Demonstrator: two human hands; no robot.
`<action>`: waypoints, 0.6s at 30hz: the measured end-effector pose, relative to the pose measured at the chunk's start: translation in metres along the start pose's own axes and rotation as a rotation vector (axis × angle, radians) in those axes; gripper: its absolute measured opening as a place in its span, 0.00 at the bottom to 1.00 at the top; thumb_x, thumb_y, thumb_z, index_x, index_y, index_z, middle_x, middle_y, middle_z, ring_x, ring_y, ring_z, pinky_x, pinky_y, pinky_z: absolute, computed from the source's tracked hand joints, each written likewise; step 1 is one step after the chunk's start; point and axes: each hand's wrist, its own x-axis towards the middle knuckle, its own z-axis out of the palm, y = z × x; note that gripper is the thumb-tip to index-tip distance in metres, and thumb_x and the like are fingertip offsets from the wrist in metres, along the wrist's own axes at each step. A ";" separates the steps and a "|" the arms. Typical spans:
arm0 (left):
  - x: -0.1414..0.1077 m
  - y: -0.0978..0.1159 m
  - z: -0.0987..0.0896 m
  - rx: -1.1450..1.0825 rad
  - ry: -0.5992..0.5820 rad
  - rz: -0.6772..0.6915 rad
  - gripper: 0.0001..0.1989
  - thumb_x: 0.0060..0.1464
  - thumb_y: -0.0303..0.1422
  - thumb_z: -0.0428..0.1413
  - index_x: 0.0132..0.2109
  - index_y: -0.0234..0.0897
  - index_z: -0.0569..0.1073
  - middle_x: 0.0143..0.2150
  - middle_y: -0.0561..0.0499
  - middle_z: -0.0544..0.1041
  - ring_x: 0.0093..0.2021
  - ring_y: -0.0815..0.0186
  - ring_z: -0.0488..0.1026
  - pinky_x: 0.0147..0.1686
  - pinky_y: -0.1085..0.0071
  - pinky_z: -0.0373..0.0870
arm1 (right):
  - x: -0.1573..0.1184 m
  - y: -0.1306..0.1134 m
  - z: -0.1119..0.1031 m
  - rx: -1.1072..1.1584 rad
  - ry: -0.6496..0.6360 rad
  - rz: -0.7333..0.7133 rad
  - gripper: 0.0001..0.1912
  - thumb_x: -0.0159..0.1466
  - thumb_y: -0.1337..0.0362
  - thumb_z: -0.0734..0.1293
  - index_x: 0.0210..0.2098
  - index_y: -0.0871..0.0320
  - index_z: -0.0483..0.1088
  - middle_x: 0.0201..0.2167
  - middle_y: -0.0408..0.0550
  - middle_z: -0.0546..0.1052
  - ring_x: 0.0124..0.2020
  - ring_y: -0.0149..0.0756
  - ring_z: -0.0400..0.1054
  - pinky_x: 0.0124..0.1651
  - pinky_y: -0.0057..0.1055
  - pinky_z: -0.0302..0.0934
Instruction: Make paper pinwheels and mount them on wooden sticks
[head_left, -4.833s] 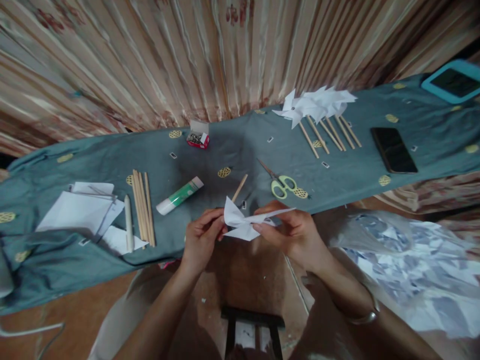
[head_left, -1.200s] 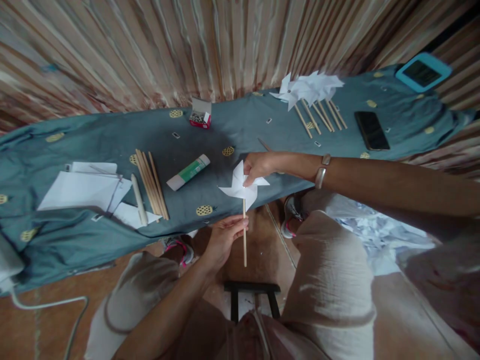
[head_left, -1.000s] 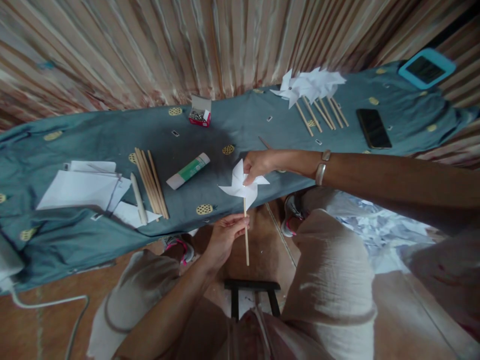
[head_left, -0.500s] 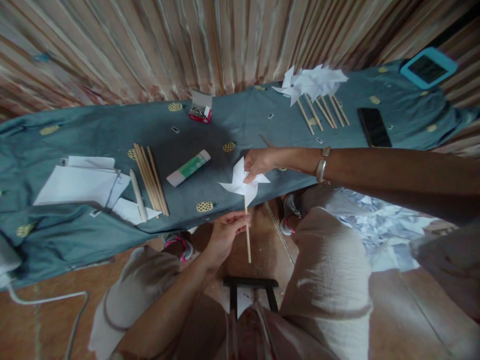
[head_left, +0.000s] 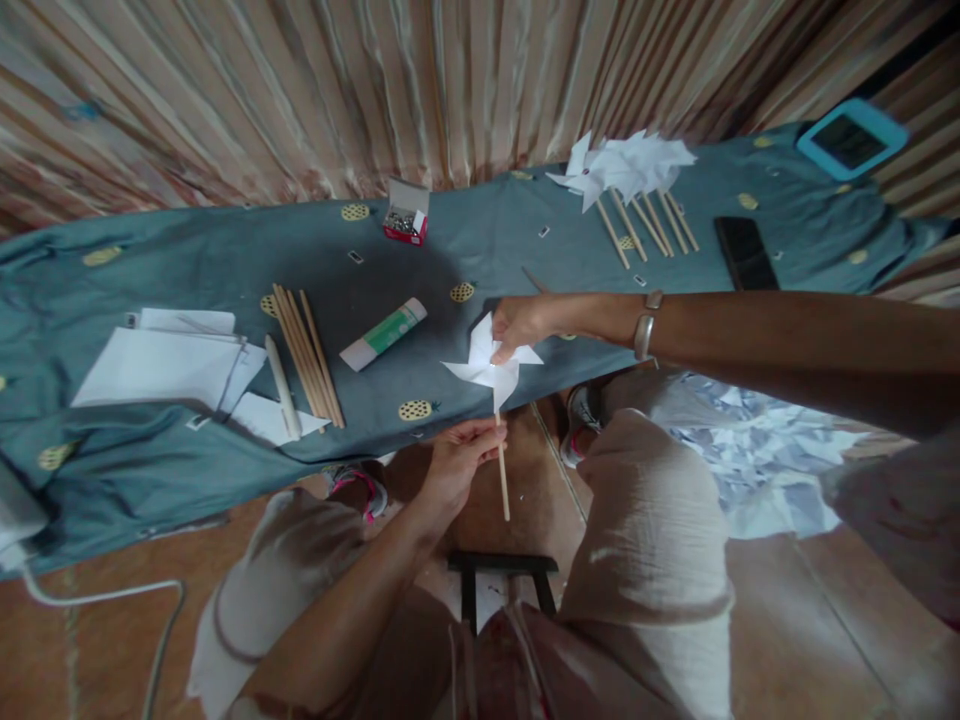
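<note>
A white paper pinwheel point(head_left: 480, 370) sits at the top of a thin wooden stick point(head_left: 504, 485), close to the front edge of the cloth. My left hand point(head_left: 461, 455) pinches the stick below the paper blades, with the lower end sticking out free. At the pinwheel's centre, my right hand point(head_left: 521, 328) has its fingers closed on the paper, the thumb over the middle. Whatever is under that thumb is hidden. Behind the hands lies a green and white glue stick point(head_left: 384, 334). An opened red box of small metal pins point(head_left: 406, 222) stands farther back.
Several wooden sticks point(head_left: 304, 350) lie at left beside a white pen-like tool point(head_left: 282, 385) and white paper sheets point(head_left: 161, 365). Finished pinwheels point(head_left: 637, 165) lie at the back right, near a black phone point(head_left: 746, 252) and a blue-framed device point(head_left: 853, 138). Paper scraps point(head_left: 765, 460) heap at lower right.
The pinwheel and both hands have shifted very slightly in view, along with the table things at left. Both holds look the same.
</note>
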 end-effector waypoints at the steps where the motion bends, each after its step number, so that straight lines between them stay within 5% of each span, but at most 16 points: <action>1: 0.000 0.000 0.000 -0.004 0.003 -0.002 0.16 0.27 0.36 0.73 0.26 0.33 0.80 0.25 0.53 0.77 0.26 0.74 0.70 0.31 0.75 0.67 | 0.000 -0.002 0.000 0.000 -0.004 0.012 0.16 0.40 0.70 0.79 0.13 0.59 0.66 0.14 0.38 0.64 0.22 0.30 0.60 0.27 0.29 0.53; 11: -0.004 0.001 0.002 -0.025 0.019 0.000 0.15 0.27 0.35 0.73 0.27 0.34 0.81 0.27 0.52 0.78 0.27 0.73 0.72 0.33 0.75 0.68 | 0.000 0.001 0.000 -0.039 -0.061 -0.017 0.17 0.41 0.60 0.80 0.14 0.59 0.68 0.14 0.38 0.65 0.20 0.27 0.59 0.25 0.26 0.53; 18: -0.006 0.003 0.002 -0.032 0.020 0.020 0.15 0.28 0.34 0.73 0.28 0.35 0.81 0.26 0.52 0.78 0.27 0.72 0.72 0.33 0.74 0.67 | -0.007 0.010 -0.001 0.149 -0.136 -0.041 0.17 0.42 0.54 0.78 0.20 0.59 0.72 0.20 0.41 0.72 0.24 0.28 0.62 0.28 0.26 0.57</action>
